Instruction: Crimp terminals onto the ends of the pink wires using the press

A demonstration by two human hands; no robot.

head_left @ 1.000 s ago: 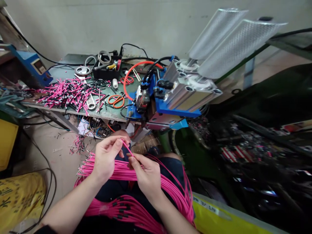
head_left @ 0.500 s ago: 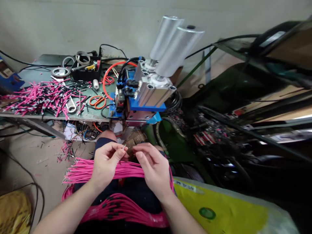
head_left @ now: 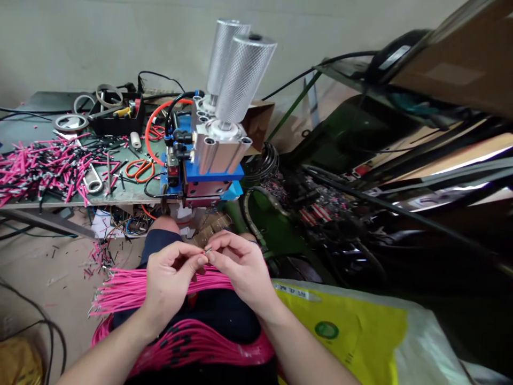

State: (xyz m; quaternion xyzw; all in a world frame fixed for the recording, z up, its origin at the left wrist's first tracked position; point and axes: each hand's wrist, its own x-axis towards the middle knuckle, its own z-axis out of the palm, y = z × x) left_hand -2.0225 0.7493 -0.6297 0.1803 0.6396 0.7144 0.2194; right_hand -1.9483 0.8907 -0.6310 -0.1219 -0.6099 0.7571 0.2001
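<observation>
My left hand (head_left: 172,275) and my right hand (head_left: 240,267) meet fingertip to fingertip above my lap, both closed in a pinch. Between them shows a small wire end (head_left: 207,251) with a pale, shiny tip; most of it is covered by the fingers. Just beneath the hands, a bundle of pink cables (head_left: 120,289) lies across my thighs, its bare ends pointing left. Nearer my body runs a second pink bundle (head_left: 200,342) with black sleeves along it.
Ahead is a bench (head_left: 76,203) with a heap of pink and black cable pieces (head_left: 48,166), orange-handled scissors (head_left: 140,170) and a black toolbox (head_left: 118,115). A pneumatic press (head_left: 220,144) stands at its right end. To my right lies a yellow sack (head_left: 340,331).
My right hand has closed the gap to the left, and its fingertips now touch the wire end. The view has swung slightly right, so the bench and press sit further left.
</observation>
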